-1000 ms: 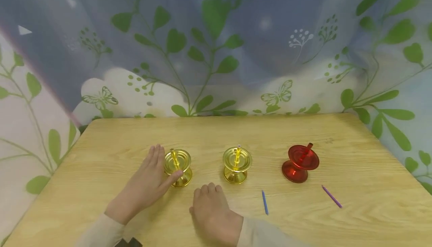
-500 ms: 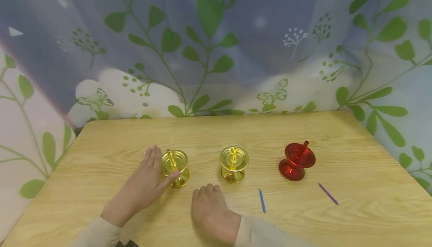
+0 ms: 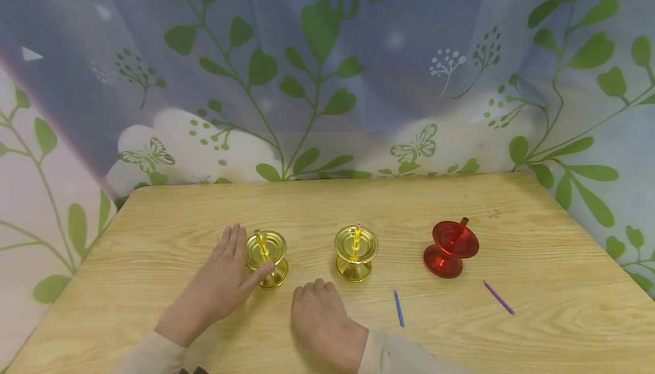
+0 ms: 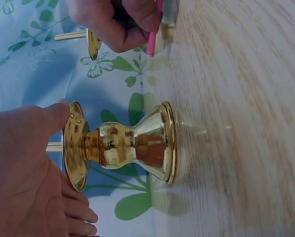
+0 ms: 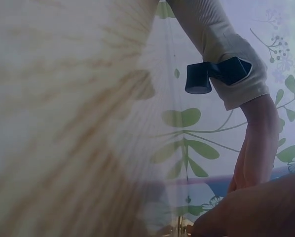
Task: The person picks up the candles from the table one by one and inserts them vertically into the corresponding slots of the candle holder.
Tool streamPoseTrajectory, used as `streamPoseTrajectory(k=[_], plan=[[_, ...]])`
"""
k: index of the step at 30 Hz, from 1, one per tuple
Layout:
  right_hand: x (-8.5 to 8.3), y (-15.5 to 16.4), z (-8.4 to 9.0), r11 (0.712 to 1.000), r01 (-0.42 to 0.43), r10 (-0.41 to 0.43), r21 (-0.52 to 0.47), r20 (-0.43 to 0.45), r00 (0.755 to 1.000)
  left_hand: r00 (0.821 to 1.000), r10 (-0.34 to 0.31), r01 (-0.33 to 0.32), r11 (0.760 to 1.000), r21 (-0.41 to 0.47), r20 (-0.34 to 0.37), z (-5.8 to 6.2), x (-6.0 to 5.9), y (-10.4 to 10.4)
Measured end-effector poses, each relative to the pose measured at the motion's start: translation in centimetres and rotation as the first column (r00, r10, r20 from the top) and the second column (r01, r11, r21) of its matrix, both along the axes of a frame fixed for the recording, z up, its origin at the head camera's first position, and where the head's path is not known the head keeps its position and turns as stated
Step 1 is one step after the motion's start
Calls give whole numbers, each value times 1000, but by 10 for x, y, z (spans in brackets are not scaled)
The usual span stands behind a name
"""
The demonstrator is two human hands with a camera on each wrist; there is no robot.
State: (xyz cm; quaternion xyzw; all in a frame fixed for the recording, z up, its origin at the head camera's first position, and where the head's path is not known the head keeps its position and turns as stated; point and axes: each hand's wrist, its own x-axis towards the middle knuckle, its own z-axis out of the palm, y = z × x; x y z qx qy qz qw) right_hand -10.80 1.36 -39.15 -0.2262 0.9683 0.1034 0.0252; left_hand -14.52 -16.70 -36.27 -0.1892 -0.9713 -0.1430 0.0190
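My left hand [image 3: 215, 283] is spread about the left gold candle holder [image 3: 277, 249]. Its thumb touches the near rim of the dish, and the straight fingers lie along the far left side. The holder [image 4: 118, 145] stands upright on its flared base in the left wrist view, a thin tube rising from its dish. Close to the table, my right hand [image 3: 324, 320] pinches a thin pink candle [image 4: 151, 43], visible only in the left wrist view; head-on, the hand's back hides it. Much of the right wrist view is blurred table, with part of my right hand [image 5: 266, 212] low down.
A second gold candle holder [image 3: 354, 269], pale-tipped at its tube, stands mid-table. Farther right is a red candle holder [image 3: 444, 257]. Thin blue [image 3: 399, 308] and purple [image 3: 498, 298] candles lie in front. A leaf-patterned cloth [image 3: 327, 107] hangs behind the wooden table [image 3: 409, 198].
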Motion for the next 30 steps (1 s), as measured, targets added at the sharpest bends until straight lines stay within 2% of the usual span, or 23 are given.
streamPoseTrajectory(k=[4, 8, 12, 16, 18, 24, 30], plan=[[-1, 2, 2, 1000, -4, 4, -17, -18, 1000, 1000, 1, -1, 1000, -4, -9, -2, -1, 0], [-4, 6, 8, 998, -40, 34, -53, -100, 994, 1000, -1, 1, 1000, -6, -20, -3, -2, 0], [-11, 12, 18, 984, -135, 103, -119, -248, 963, 1000, -2, 2, 1000, -16, -28, -4, -2, 0], [-19, 16, 26, 945, -223, 129, -239, -353, 926, 999, 6, -8, 999, -33, -39, -4, -2, 0], [-23, 17, 30, 909, -253, 122, -330, -370, 921, 999, 9, -11, 999, -41, -45, -4, -2, 0], [-35, 17, 48, 749, -326, 104, -577, -384, 918, 998, 4, -7, 998, -62, -59, -4, -2, 0], [-47, 8, 70, 602, -325, 123, -730, -318, 940, 999, 2, -5, 998, -57, -53, -3, -2, 0]])
